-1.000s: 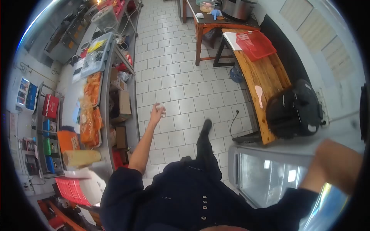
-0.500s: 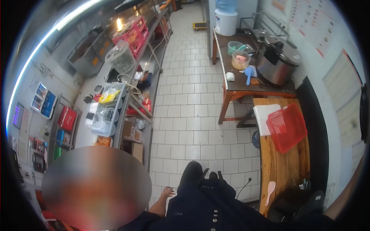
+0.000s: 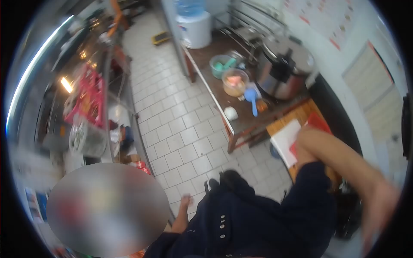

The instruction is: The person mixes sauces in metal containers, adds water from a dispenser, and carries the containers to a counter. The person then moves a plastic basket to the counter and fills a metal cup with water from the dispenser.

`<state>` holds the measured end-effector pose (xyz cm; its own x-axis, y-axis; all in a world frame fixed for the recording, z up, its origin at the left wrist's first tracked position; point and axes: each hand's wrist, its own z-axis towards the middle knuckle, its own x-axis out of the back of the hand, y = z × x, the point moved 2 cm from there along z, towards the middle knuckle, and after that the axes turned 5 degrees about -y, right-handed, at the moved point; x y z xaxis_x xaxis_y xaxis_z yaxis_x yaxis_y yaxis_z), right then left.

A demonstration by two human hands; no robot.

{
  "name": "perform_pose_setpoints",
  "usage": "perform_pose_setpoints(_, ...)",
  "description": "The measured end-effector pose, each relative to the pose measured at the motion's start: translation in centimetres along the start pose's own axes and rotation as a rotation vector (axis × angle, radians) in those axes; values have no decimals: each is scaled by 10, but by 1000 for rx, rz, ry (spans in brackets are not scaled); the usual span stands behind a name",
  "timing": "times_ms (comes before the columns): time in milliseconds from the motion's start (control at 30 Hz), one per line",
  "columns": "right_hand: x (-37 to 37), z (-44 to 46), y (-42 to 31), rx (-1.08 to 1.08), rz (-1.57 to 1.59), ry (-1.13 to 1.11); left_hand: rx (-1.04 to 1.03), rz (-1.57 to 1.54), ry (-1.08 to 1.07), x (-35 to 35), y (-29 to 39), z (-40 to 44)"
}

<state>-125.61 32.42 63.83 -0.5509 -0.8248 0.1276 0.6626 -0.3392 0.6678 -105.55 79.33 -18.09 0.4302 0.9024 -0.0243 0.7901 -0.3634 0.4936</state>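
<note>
Draws closer to the dark bench's (image 3: pixel 244 122) near corner, bringing the steel pot (image 3: pixel 269 84) nearer, with left hand (image 3: pixel 186 201) low, right hand (image 3: pixel 380 206) blurred, and cannot tell either grip.

This is a kitchen, fitted out more like a food business than a home. On the dark table (image 3: pixel 266 115), a big steel pot (image 3: pixel 297 58) stands by the right edge, tubs (image 3: pixel 235 84) and a blue scoop (image 3: pixel 251 95) sit towards the near end, and a water dispenser (image 3: pixel 195 29) takes the far left corner. A pink crate (image 3: pixel 91 94) stands on the left counter (image 3: pixel 76 160), across a tiled aisle (image 3: pixel 170 112); printed charts (image 3: pixel 320 21) hang on the wall
</note>
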Motion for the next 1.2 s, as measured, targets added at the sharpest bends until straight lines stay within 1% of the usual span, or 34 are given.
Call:
perform_pose_setpoints(33,11,-52,5,-254,-266,104,-155,73,-9,6,58,29)
perform_pose_setpoints(67,26,-112,8,-569,-529,254,-212,84,6,6,127,33)
perform_pose_setpoints(100,36,-178,0,-908,-748,432,-477,208,-3,9,193,38)
perform_pose_setpoints(133,46,-249,-19,-1175,-872,657,-470,50,-65,7,249,41)
perform_pose_setpoints(167,41,-312,-47,-1306,-939,863,-527,35,-125,2,308,35)
perform_pose_setpoints(200,40,-376,-84,-1564,-1088,1188,-599,43,-83,-8,357,34)
perform_pose_setpoints(233,39,-426,-130,-1790,-1160,1487,-670,45,-24,-18,393,26)
perform_pose_setpoints(267,33,-452,-163,-1815,-1135,1757,-675,101,-17,-19,417,29)
perform_pose_setpoints(300,31,-468,-188,-1798,-1163,1930,-680,151,-2,-19,434,35)
perform_pose_setpoints(333,33,-477,-213,-1762,-1214,2033,-657,170,-7,-17,440,42)
perform_pose_setpoints(367,39,-481,-234,-1729,-1267,2083,-562,188,-30,-15,436,52)
perform_pose_setpoints(400,52,-502,-264,-1691,-1270,2097,-476,198,-48,-14,429,61)
perform_pose_setpoints(467,90,-535,-326,-1649,-1254,2063,-270,383,-125,-2,402,82)
perform_pose_setpoints(500,110,-552,-356,-1641,-1237,2032,-123,441,-131,4,384,93)
perform_pose_setpoints(567,145,-573,-404,-1651,-1194,1988,-20,506,-150,8,346,94)
perform_pose_setpoints(600,157,-576,-419,-1656,-1178,2002,36,467,-62,4,331,89)
perform_pose_setpoints(633,167,-580,-436,-1658,-1176,2011,43,373,-53,-5,321,70)
perform_pose_setpoints(667,171,-577,-437,-1639,-1192,2073,26,241,-42,-9,306,58)
perform_pose_setpoints(700,175,-574,-437,-1651,-1189,2057,29,227,-46,-10,292,50)
perform_pose_setpoints(767,190,-568,-430,-1586,-1150,1793,47,144,-23,-19,254,29)
perform_pose_setpoints(800,188,-558,-410,-1571,-1067,1752,30,148,32,-25,238,16)
perform_pose_setpoints(833,187,-545,-387,-1564,-960,1713,21,83,58,-32,221,4)
perform_pose_setpoints(867,192,-538,-371,-1576,-1031,1545,79,112,48,-33,202,-5)
perform_pose_setpoints(900,216,-540,-371,-1643,-939,1423,128,131,39,-35,181,-14)
perform_pose_setpoints(933,236,-535,-356,-1669,-1065,1395,136,108,73,-39,161,-16)
perform_pose_setpoints(967,229,-502,-291,-1755,-951,1260,112,84,94,-43,142,-18)
perform_pose_setpoints(1000,220,-478,-232,-1725,-984,1256,101,33,111,-49,129,-23)
perform_pose_setpoints(1033,205,-454,-170,-1694,-963,1060,98,-14,127,-55,118,-31)
perform_pose_setpoints(1067,193,-433,-126,-1644,-946,870,58,-95,156,-60,107,-34)
perform_pose_setpoints(1100,190,-426,-98,-1651,-839,862,-16,-163,181,-65,89,-37)
perform_pose_setpoints(1167,167,-413,-55,-1808,-594,635,-173,-295,246,-75,45,-49)
perform_pose_setpoints(1200,142,-406,-39,-1827,-481,605,-247,-359,298,-79,21,-57)
